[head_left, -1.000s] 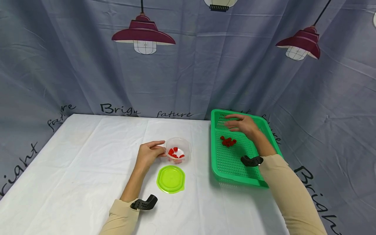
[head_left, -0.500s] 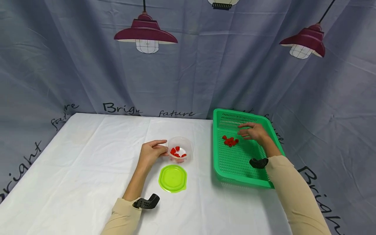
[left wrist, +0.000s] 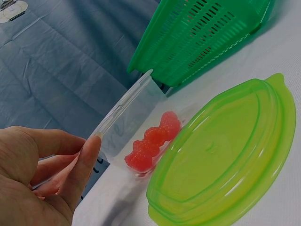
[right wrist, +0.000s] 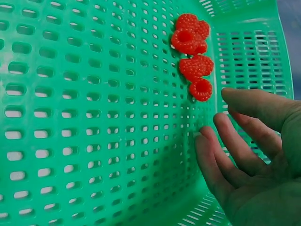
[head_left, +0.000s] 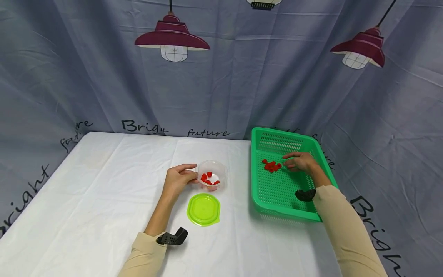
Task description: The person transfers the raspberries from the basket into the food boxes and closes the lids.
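My left hand [head_left: 177,180] holds the left side of a round clear plastic container [left wrist: 127,113] by its rim, thumb and fingertips meeting there. Several red raspberries [left wrist: 153,141] lie in the bottom of that container. On the table right in front of it is a lime-green lid [head_left: 203,209], lying flat. Over the floor of a green plastic basket [head_left: 277,192], my right hand [head_left: 300,162] reaches in with parted, slightly bent fingers and nothing between them. Just left of its fingertips in the head view sits a cluster of raspberries [right wrist: 193,56], apart from the fingers in the right wrist view.
A white cloth covers the table [head_left: 104,192]. The basket's raised walls stand around the right hand, at the table's right side. Behind the table hangs a grey curtain [head_left: 228,84] printed with lamps and lettering. Each wrist wears a black camera mount [head_left: 172,236].
My right hand has moved back to the right and then down into the basket, nearer the raspberries. The left hand stays at the container. The head view has shifted slightly.
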Demonstrator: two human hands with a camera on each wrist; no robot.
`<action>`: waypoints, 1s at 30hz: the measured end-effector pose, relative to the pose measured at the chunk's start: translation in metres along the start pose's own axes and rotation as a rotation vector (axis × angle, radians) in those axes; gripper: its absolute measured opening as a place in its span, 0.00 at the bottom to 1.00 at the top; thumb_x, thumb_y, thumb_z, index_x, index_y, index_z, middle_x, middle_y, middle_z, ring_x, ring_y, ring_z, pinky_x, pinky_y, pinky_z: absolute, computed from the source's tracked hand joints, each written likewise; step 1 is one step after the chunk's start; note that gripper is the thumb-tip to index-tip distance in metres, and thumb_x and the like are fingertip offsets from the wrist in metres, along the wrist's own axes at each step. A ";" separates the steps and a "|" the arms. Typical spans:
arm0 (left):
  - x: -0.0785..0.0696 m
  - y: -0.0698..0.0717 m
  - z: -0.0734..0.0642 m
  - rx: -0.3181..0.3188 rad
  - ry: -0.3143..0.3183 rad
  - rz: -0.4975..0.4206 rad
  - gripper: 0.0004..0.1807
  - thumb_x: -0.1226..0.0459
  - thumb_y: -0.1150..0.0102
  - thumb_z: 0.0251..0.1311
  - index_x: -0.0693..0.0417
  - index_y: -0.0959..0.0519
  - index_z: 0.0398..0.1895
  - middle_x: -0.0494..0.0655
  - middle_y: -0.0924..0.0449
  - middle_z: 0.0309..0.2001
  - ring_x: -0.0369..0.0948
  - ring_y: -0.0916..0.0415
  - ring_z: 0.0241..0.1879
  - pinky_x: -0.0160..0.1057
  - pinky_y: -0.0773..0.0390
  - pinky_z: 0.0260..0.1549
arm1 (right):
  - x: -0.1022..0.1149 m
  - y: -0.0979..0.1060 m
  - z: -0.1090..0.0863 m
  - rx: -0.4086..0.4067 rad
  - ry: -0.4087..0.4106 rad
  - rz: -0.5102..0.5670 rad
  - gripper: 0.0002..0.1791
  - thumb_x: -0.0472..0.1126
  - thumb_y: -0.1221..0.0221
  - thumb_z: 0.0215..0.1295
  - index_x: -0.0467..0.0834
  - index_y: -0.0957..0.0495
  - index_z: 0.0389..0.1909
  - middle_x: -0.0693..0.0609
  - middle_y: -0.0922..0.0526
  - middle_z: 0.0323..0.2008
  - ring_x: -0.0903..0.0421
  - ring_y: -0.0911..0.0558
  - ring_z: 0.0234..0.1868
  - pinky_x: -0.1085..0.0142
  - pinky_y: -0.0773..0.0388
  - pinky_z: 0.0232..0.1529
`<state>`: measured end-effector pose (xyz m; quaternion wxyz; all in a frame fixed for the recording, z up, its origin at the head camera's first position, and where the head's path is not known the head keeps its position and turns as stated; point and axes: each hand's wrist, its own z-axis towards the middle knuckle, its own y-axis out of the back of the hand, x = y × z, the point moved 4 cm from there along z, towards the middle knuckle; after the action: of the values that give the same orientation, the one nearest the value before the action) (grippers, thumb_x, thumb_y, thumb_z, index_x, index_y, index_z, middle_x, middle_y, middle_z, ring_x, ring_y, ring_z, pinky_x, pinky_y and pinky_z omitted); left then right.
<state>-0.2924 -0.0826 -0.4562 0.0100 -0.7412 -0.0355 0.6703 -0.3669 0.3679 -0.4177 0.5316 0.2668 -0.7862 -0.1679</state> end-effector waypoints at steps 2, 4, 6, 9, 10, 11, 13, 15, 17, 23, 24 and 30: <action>0.000 0.000 0.000 -0.001 -0.002 0.004 0.18 0.74 0.35 0.61 0.66 0.17 0.55 0.65 0.14 0.40 0.38 0.15 0.23 0.36 0.11 0.37 | -0.001 0.000 0.001 0.002 0.004 0.003 0.29 0.38 0.42 0.73 0.34 0.33 0.72 0.31 0.33 0.71 0.34 0.27 0.67 0.50 0.20 0.64; -0.001 0.000 0.000 0.000 -0.004 0.005 0.18 0.73 0.35 0.61 0.66 0.17 0.55 0.64 0.14 0.40 0.38 0.15 0.24 0.37 0.11 0.37 | -0.002 -0.001 0.003 -0.001 0.003 0.007 0.29 0.38 0.42 0.73 0.34 0.32 0.71 0.31 0.32 0.70 0.34 0.26 0.67 0.50 0.20 0.64; -0.001 0.000 0.000 0.000 -0.005 0.003 0.18 0.73 0.35 0.61 0.66 0.17 0.55 0.62 0.13 0.38 0.38 0.15 0.23 0.38 0.11 0.38 | -0.003 -0.001 0.004 -0.002 -0.003 0.009 0.28 0.38 0.41 0.73 0.34 0.32 0.71 0.32 0.32 0.70 0.35 0.26 0.67 0.50 0.20 0.64; -0.001 0.000 0.001 0.001 -0.007 -0.005 0.18 0.74 0.36 0.60 0.66 0.17 0.54 0.58 0.13 0.36 0.38 0.15 0.23 0.38 0.11 0.37 | -0.004 -0.003 0.004 0.006 -0.008 0.001 0.29 0.39 0.42 0.73 0.34 0.32 0.71 0.32 0.32 0.71 0.35 0.27 0.67 0.50 0.20 0.64; -0.001 0.000 0.001 0.000 -0.007 -0.007 0.18 0.75 0.36 0.60 0.66 0.17 0.54 0.57 0.12 0.35 0.38 0.15 0.23 0.38 0.11 0.37 | -0.004 -0.003 0.004 0.009 -0.009 0.003 0.28 0.39 0.41 0.73 0.34 0.32 0.71 0.32 0.32 0.71 0.34 0.27 0.67 0.50 0.20 0.64; -0.001 0.000 0.001 -0.001 -0.006 -0.008 0.18 0.75 0.36 0.59 0.66 0.17 0.54 0.57 0.12 0.35 0.38 0.15 0.23 0.37 0.11 0.36 | -0.004 -0.004 0.004 0.014 -0.010 0.006 0.28 0.39 0.42 0.73 0.34 0.32 0.71 0.31 0.33 0.71 0.34 0.27 0.68 0.50 0.21 0.64; -0.001 0.000 0.000 -0.002 -0.004 -0.007 0.18 0.75 0.36 0.59 0.66 0.17 0.54 0.56 0.12 0.35 0.38 0.15 0.23 0.37 0.11 0.36 | -0.005 -0.006 0.005 0.025 -0.011 0.012 0.28 0.39 0.42 0.74 0.34 0.32 0.71 0.31 0.34 0.72 0.33 0.29 0.69 0.49 0.22 0.65; -0.001 0.001 0.000 -0.003 0.000 -0.005 0.18 0.75 0.36 0.59 0.66 0.17 0.54 0.56 0.12 0.36 0.38 0.14 0.23 0.38 0.11 0.36 | -0.005 -0.006 0.006 0.033 -0.014 0.010 0.28 0.39 0.42 0.73 0.34 0.32 0.71 0.32 0.36 0.73 0.33 0.30 0.69 0.49 0.22 0.66; -0.001 0.001 0.000 -0.004 0.002 0.001 0.18 0.75 0.36 0.59 0.66 0.17 0.54 0.58 0.12 0.37 0.39 0.14 0.23 0.37 0.11 0.36 | -0.006 -0.008 0.007 0.038 -0.020 0.010 0.28 0.39 0.41 0.73 0.35 0.31 0.71 0.32 0.36 0.73 0.33 0.30 0.70 0.49 0.22 0.66; -0.001 0.001 0.000 -0.002 0.001 0.011 0.18 0.74 0.35 0.60 0.65 0.17 0.54 0.63 0.13 0.39 0.39 0.15 0.23 0.35 0.11 0.35 | -0.007 -0.011 0.008 0.053 -0.020 0.002 0.30 0.40 0.39 0.72 0.36 0.31 0.71 0.34 0.34 0.73 0.34 0.32 0.71 0.51 0.22 0.66; -0.001 0.001 0.000 -0.001 0.000 0.012 0.18 0.74 0.35 0.60 0.65 0.17 0.54 0.63 0.13 0.39 0.38 0.14 0.23 0.35 0.11 0.35 | -0.007 -0.011 0.008 0.053 -0.022 0.003 0.30 0.40 0.39 0.71 0.36 0.31 0.71 0.35 0.34 0.73 0.34 0.32 0.71 0.52 0.22 0.66; -0.001 0.000 0.000 -0.005 0.001 0.010 0.18 0.75 0.36 0.59 0.66 0.17 0.54 0.62 0.13 0.39 0.38 0.14 0.23 0.38 0.11 0.36 | -0.009 -0.013 0.008 0.045 -0.020 -0.021 0.28 0.41 0.40 0.72 0.36 0.29 0.70 0.35 0.34 0.73 0.34 0.32 0.71 0.52 0.21 0.65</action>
<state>-0.2922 -0.0828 -0.4549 0.0048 -0.7417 -0.0337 0.6699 -0.3684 0.3625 -0.4341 0.5158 0.2851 -0.7922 -0.1582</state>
